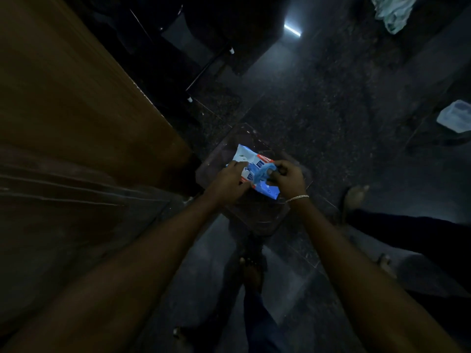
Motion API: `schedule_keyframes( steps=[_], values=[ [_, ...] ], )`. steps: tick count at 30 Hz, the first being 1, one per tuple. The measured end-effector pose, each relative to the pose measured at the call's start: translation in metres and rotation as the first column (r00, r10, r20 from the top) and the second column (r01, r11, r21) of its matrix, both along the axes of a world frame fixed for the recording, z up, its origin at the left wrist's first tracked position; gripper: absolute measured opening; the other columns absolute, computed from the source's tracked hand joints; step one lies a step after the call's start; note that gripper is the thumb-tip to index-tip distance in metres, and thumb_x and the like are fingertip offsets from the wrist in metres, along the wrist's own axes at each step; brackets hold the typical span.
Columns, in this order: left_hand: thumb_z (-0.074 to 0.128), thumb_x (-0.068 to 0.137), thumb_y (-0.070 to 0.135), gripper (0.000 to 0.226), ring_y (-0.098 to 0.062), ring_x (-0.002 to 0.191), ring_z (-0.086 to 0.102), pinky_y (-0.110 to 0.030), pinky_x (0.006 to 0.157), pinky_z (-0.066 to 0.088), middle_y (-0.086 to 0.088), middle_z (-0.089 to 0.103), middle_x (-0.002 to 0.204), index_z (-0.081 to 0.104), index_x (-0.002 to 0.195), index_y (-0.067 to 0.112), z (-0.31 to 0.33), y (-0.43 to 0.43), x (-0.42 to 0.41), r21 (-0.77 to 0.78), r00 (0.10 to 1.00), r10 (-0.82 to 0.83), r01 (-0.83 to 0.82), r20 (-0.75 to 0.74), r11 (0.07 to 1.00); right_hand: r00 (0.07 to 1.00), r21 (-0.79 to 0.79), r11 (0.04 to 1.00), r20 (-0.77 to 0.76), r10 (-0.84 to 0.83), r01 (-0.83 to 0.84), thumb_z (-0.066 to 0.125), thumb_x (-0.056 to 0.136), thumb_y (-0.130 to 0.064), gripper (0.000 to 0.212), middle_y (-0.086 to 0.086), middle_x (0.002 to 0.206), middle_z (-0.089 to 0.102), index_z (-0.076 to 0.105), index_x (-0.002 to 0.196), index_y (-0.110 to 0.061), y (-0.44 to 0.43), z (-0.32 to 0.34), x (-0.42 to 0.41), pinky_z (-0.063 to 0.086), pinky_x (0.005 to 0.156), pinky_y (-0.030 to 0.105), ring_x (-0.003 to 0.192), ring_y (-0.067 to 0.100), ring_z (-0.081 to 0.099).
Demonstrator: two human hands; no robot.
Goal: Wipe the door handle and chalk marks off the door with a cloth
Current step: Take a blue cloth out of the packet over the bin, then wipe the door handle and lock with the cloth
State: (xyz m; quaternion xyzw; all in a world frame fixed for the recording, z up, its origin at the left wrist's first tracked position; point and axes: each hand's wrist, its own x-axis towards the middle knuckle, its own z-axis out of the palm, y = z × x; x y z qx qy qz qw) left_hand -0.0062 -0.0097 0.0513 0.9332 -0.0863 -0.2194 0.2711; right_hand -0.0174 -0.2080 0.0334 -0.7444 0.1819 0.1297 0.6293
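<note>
A blue and white packet (248, 156) with a red stripe lies on a dark stool (257, 215) below me. My left hand (229, 180) presses down on the packet's left side. My right hand (289, 175), with a bracelet on its wrist, pinches a crumpled blue cloth (263, 171) sticking up from the packet. The brown wooden door (76, 98) fills the left of the view. Its handle and any chalk marks are not visible in this dim light.
The floor is dark speckled stone (318, 110). A pale plastic container (455, 115) sits at the right edge and a light cloth heap (393, 11) at the top right. Another person's foot (355, 196) and dark trouser leg stand close on the right. Dark furniture legs (204, 70) rise behind the stool.
</note>
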Motion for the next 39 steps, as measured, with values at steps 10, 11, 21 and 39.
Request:
schedule_keyframes(
  steps=[10, 11, 21, 39],
  values=[
    [0.074, 0.09, 0.015, 0.021, 0.003, 0.076, 0.065, -0.009, 0.068, 0.051, 0.0, 0.073, 0.09, 0.071, 0.109, 0.007, 0.126, 0.028, -0.087, -0.522, 0.908, 0.406, -0.399, -0.106, 0.754, 0.987, 0.282, 0.955, 0.155, 0.046, -0.089, 0.067, 0.092, -0.005, 0.018, 0.008, 0.086, 0.076, 0.077, 0.089, -0.02, 0.064, 0.126, -0.051, 0.057, 0.055, 0.027, 0.069, 0.021, 0.071],
    [0.073, 0.091, 0.015, 0.018, -0.001, 0.077, 0.066, -0.014, 0.069, 0.053, -0.003, 0.074, 0.09, 0.072, 0.107, 0.008, 0.139, 0.035, -0.096, -0.539, 0.888, 0.441, -0.435, -0.126, 0.722, 0.982, 0.281, 0.953, 0.176, 0.062, -0.111, 0.066, 0.093, -0.005, 0.018, 0.008, 0.085, 0.077, 0.077, 0.091, -0.02, 0.071, 0.139, -0.056, 0.057, 0.054, 0.025, 0.068, 0.02, 0.071],
    [0.073, 0.092, 0.022, 0.012, -0.002, 0.067, 0.07, -0.015, 0.061, 0.055, 0.005, 0.076, 0.079, 0.073, 0.09, 0.011, 0.23, 0.119, -0.185, -0.705, 0.678, 0.7, -0.608, -0.222, 0.365, 0.9, 0.257, 0.883, 0.308, 0.309, -0.392, 0.057, 0.098, -0.003, 0.013, 0.016, 0.089, 0.075, 0.067, 0.106, -0.004, 0.156, 0.232, -0.104, 0.058, 0.056, 0.027, 0.065, 0.024, 0.068],
    [0.07, 0.091, 0.007, 0.003, -0.025, 0.083, 0.073, -0.028, 0.068, 0.061, -0.022, 0.075, 0.095, 0.068, 0.09, 0.008, 0.287, 0.294, -0.34, -0.768, 0.425, 0.797, -0.636, -0.429, -0.074, 0.61, 0.044, 0.676, 0.477, 0.633, -0.736, 0.056, 0.098, -0.004, 0.015, 0.006, 0.1, 0.074, 0.068, 0.105, -0.013, 0.357, 0.297, -0.21, 0.061, 0.061, 0.034, 0.074, 0.028, 0.073]
  ],
)
